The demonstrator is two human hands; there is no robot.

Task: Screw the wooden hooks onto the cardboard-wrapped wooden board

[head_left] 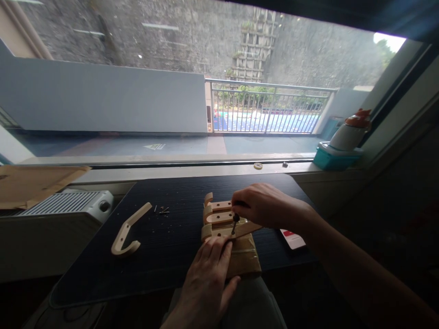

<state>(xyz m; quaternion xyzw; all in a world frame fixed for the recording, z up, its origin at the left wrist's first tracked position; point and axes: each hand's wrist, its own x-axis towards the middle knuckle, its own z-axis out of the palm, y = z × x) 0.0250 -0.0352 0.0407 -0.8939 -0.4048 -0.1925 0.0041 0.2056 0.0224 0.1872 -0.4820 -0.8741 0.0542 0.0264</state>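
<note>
My right hand (255,204) is closed round the dark handle of a screwdriver (235,223). Its shaft points down at a hole in the nearest of several pale wooden hooks (206,232). These hooks lie side by side across a brown taped block (247,256), their curved ends to the left. My left hand (212,265) presses its fingertips on the nearest hook, with the thumb over the block. Another wooden hook (120,238) lies apart at the left of the dark table, with small screws (164,211) close by.
The dark table (164,269) stands against a window sill (192,172). On the sill are a teal box with a white and orange bottle (348,132) and a roll of tape (258,166). A red and white card (293,238) lies right; a radiator (73,201) stands left.
</note>
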